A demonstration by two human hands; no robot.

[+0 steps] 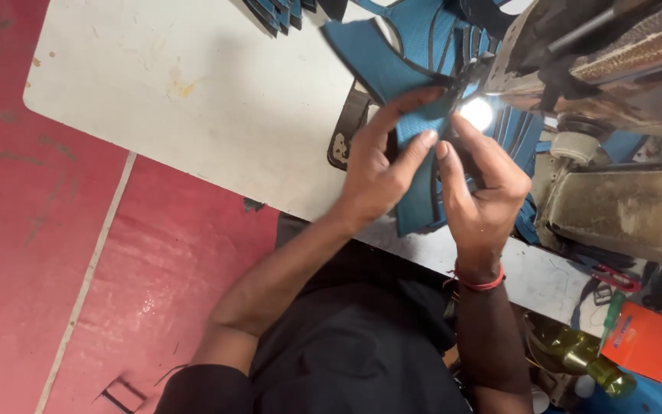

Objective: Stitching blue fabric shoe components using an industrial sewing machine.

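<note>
Nearest to me, low in the frame, I see dark clothing and two bare forearms rising toward the middle. A red band (480, 284) circles the right wrist. At lower right sit a yellow-green bottle (576, 354) and an orange box (653, 349), close together.

Above them, at frame centre, my left hand (381, 172) and right hand (476, 192) meet on a blue piece (419, 146). The left fingers (415, 100) are curled over its upper edge, with the thumb pressing its face, so that hand grips the piece. The right fingers are closed on the piece's right edge, pinching it just below a bright lamp (476, 113). The piece hangs over the near edge of the white tabletop (193, 100), its lower end pointing toward my body.

Farther up, more blue pieces (430, 31) lie fanned along the top of the frame. At upper right stands a worn sewing machine (622, 69), just beside the hands. The left side of the frame is red floor (24, 230).
</note>
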